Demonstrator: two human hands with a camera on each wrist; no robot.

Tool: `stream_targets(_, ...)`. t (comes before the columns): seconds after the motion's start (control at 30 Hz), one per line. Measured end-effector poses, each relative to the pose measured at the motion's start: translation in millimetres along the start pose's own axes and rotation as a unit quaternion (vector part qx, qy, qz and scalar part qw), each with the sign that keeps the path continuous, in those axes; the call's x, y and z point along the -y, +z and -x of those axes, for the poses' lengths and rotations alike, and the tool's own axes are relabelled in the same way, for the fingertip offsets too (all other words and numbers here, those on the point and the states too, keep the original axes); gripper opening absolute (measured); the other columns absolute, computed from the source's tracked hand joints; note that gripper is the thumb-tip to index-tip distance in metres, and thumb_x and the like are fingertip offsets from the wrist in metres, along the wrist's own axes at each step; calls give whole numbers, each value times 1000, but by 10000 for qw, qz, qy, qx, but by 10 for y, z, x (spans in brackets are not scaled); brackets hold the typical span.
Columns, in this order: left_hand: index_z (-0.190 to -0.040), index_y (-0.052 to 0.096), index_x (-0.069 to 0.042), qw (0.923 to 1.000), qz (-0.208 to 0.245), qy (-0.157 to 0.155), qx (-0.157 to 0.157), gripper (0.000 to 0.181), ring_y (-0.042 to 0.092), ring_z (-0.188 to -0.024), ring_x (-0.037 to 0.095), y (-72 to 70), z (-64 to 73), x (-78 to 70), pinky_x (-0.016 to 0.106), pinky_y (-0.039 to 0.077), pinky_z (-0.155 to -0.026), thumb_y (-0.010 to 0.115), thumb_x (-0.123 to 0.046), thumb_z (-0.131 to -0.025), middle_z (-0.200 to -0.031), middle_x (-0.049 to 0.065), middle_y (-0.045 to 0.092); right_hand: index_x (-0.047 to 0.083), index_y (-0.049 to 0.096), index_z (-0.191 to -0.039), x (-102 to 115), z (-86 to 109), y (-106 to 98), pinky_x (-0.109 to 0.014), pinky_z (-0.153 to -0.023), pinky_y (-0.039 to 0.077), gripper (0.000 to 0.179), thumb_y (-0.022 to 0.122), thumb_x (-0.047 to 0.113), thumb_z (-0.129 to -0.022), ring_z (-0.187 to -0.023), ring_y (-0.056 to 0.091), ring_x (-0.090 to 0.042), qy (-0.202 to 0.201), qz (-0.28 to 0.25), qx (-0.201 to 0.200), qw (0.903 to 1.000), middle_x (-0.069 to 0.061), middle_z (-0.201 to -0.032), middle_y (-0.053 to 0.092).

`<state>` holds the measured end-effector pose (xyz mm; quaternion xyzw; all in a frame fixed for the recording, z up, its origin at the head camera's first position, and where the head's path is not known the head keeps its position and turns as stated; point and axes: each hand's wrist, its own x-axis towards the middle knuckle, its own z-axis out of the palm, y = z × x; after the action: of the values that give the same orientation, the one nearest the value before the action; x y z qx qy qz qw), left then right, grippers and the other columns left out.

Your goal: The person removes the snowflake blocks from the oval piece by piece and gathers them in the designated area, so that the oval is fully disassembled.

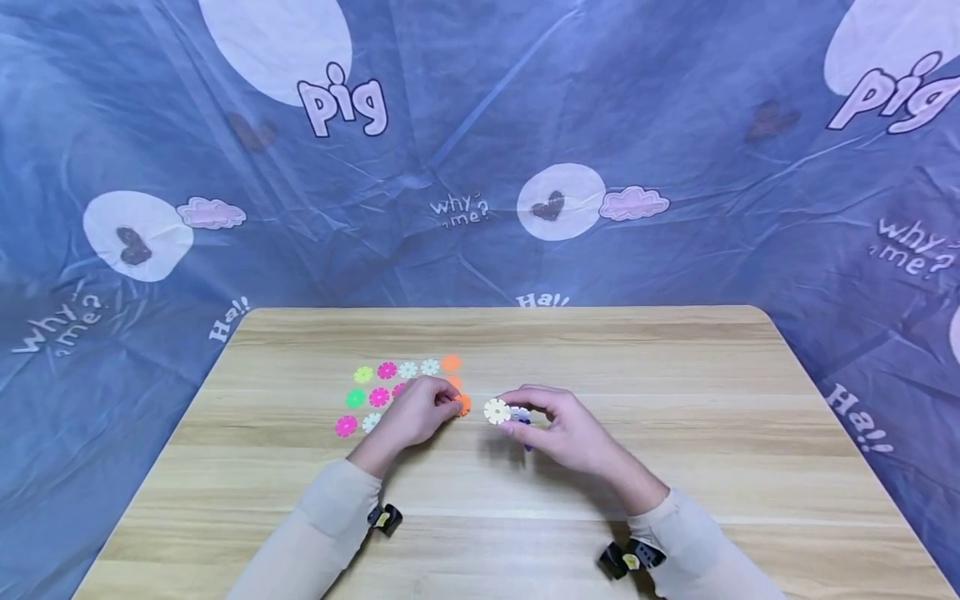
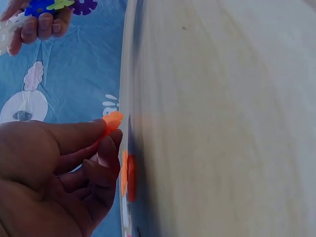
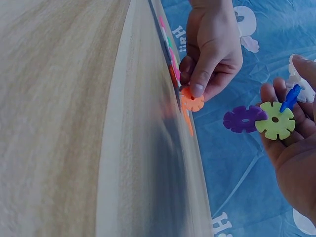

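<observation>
My left hand [image 1: 420,412] pinches an orange notched snowflake disc [image 1: 465,404] between thumb and forefinger, just over the table. In the right wrist view, that disc shows slots around its rim and a hole in the middle. My right hand [image 1: 576,427], beside it, holds a joined cluster of similar discs. A white disc [image 1: 496,412] sticks out between its thumb and forefinger toward the left hand. The cluster's yellow-green disc [image 3: 280,129], purple disc [image 3: 242,119] and blue disc [image 3: 290,98] lie against the fingers. Fingers partly cover the joints between them.
Rows of loose discs lie flat left of centre, including a yellow disc [image 1: 363,375], a green disc [image 1: 356,398], a pink disc [image 1: 346,426] and an orange disc [image 1: 451,362]. The left hand hides some. A blue printed cloth [image 1: 465,125] hangs behind the wooden table [image 1: 675,358].
</observation>
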<state>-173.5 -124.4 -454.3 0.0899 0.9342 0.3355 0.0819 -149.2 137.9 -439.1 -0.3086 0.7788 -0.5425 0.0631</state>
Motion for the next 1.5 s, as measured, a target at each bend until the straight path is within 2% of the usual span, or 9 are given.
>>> stream_targets(0.17, -98, 83, -13, 9999, -96, -26, -52, 5, 65, -83, 9, 16, -19, 15, 35, 58, -82, 81, -17, -97, -93, -1, 77, 9, 77, -127, 0, -2, 2, -32, -100, 61, 28, 78, 12, -99, -112, 72, -11, -40, 38, -24, 10000, -3, -122, 79)
stream_targets(0.4, -100, 82, -9, 9993, -319, 113, -175, 7, 65, -82, 12, 32, -45, 27, 37, 59, -83, 81, -14, -95, -92, 1, 77, 10, 77, -128, 9, -1, 3, -32, -99, 61, 28, 78, 14, -99, -112, 72, -10, -4, 84, -8, 10000, -3, -123, 79)
stream_targets(0.67, -104, 80, -6, 9990, -309, 159, -281, 13, 66, -83, 12, 29, -49, 31, 36, 59, -84, 82, -11, -93, -90, 0, 75, 9, 76, -128, 20, 2, -2, -31, -100, 61, 29, 78, 13, -99, -112, 72, -10, -47, 89, -39, 9999, -3, -123, 79)
stream_targets(0.87, -102, 79, -7, 9988, -363, 98, -322, 11, 63, -82, 11, 9, -35, 42, 36, 58, -84, 82, -11, -92, -88, -1, 73, 9, 77, -128, 21, 6, -2, -35, -100, 61, 29, 78, 13, -99, -112, 72, -10, -48, 109, -37, 9999, -3, -122, 79)
stream_targets(1.0, -103, 80, -6, 9994, -128, 69, -316, 11, 62, -80, 10, -28, -13, 48, 34, 58, -82, 79, -10, -93, -87, -1, 72, 9, 77, -128, 16, 13, -2, -36, -101, 61, 29, 78, 13, -99, -112, 72, -10, -29, 108, -54, 9999, -3, -123, 79)
stream_targets(1.23, -111, 79, -3, 9971, 691, -73, -321, 16, 64, -79, 12, -140, 72, 37, 29, 57, -76, 77, -11, -97, -89, 2, 74, 8, 77, -128, 15, 6, -7, -31, -99, 61, 29, 78, 11, -99, -111, 73, -10, -233, 183, -100, 9995, -6, -122, 80)
stream_targets(1.5, -112, 79, -5, 9942, 1043, 4, -266, 14, 61, -75, 12, -174, 170, 71, 26, 55, -70, 75, -12, -100, -86, 2, 72, 9, 77, -128, 20, 7, 0, -33, -97, 62, 29, 78, 12, -99, -110, 72, -9, -51, 133, -40, 9999, -5, -123, 79)
